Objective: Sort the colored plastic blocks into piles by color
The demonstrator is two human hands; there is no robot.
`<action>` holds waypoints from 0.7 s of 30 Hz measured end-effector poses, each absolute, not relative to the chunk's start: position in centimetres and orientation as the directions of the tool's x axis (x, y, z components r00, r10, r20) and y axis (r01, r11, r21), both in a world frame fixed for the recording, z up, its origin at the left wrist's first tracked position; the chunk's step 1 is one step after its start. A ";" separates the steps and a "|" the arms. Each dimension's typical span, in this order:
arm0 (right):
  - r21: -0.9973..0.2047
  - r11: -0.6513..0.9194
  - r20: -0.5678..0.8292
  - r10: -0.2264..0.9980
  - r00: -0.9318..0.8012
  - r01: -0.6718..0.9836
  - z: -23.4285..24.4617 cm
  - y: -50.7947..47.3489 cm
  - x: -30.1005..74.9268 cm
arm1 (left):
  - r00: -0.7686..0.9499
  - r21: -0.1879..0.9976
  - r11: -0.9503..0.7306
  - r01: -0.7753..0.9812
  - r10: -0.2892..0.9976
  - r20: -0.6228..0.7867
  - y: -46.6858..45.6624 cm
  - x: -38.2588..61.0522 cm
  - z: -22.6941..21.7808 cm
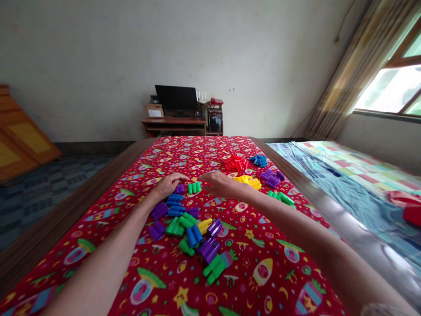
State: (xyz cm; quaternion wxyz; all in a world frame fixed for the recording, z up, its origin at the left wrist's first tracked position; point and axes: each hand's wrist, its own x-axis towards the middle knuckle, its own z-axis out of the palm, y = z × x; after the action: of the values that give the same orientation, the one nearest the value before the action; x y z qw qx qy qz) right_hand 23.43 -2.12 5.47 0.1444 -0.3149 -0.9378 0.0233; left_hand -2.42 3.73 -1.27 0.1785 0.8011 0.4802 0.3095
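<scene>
Both my arms reach forward over a table covered by a red cloth (263, 245) printed with rockets. My left hand (169, 183) lies palm down with fingers curled over a purple block (179, 189). My right hand (219, 182) is closed in a pinch just right of a green block (194, 187); whether it touches that block I cannot tell. Between my forearms lies a mixed pile of blue, green, purple and yellow blocks (190, 230).
Sorted heaps sit at the far right: red blocks (235, 163), blue blocks (259, 160), purple blocks (271, 177), yellow blocks (248, 181), green blocks (281, 197). A bed (345, 180) runs along the right. A desk with a monitor (177, 101) stands at the far wall.
</scene>
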 end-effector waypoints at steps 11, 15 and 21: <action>-0.090 0.758 0.184 0.650 -0.737 0.646 5.6 -3.1 24.9 | 0.256 0.698 -0.359 0.619 0.933 0.253 3.2 -2.8 -1.1; -0.059 0.749 0.299 0.644 -0.705 0.660 6.0 -6.9 33.6 | 0.245 0.709 -0.355 0.610 0.935 0.257 3.5 -2.7 -1.3; 0.126 0.673 0.308 0.671 -0.674 0.728 4.0 -12.9 41.9 | 0.254 0.715 -0.356 0.601 0.934 0.252 3.7 -2.7 -1.2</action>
State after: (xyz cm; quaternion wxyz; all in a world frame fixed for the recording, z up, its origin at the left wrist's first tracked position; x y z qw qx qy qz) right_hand 41.86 -12.86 4.04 0.1190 -0.3859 -0.9070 -0.1198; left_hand -2.71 3.65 -1.19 0.2477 0.7520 0.5104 0.3356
